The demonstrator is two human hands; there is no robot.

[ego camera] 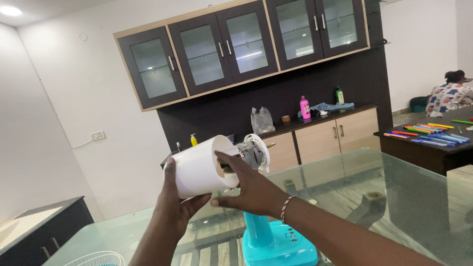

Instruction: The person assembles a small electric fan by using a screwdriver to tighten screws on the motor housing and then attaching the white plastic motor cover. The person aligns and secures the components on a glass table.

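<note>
I am observing the left grip closing around the white motor cover, cupping it from below. The right grip is pinching the cover's open rim. Just beyond both grips the exposed motor is showing; below them the turquoise fan stand is resting on the glass counter.

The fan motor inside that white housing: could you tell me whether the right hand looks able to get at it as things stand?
Probably yes: the right hand already has fingers in the open end of the white housing, beside the exposed motor, with nothing between them.
</note>
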